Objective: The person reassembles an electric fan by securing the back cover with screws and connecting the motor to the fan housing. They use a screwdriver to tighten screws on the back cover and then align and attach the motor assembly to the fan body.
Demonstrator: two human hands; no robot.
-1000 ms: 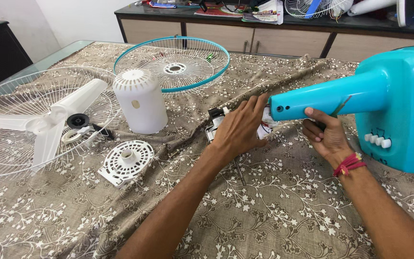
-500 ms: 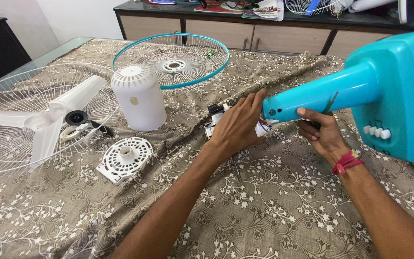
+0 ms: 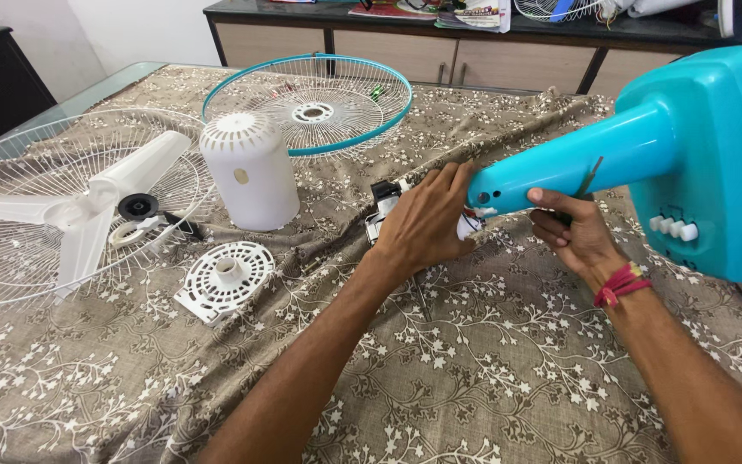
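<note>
A turquoise fan base (image 3: 714, 163) with a tapering neck (image 3: 573, 163) is lifted off the table and tilted. My right hand (image 3: 573, 232) grips the neck from below, near its open end. My left hand (image 3: 427, 225) covers the fan motor (image 3: 384, 206), which lies on the patterned cloth right at the neck's mouth. Its fingers curl over the motor. White wires show between the neck end and the motor. A thin metal shaft (image 3: 425, 301) sticks out below my left wrist.
A white motor cover (image 3: 249, 172) stands upright at mid-left. A white vented disc (image 3: 223, 279) lies in front of it. A wire grille with a white three-blade propeller (image 3: 79, 215) lies at left, a teal-rimmed grille (image 3: 311, 103) behind. A cabinet (image 3: 440, 51) runs along the back.
The turquoise base has tilted up and shifted slightly left, its neck end closing onto the motor. Both hands kept their grips.
</note>
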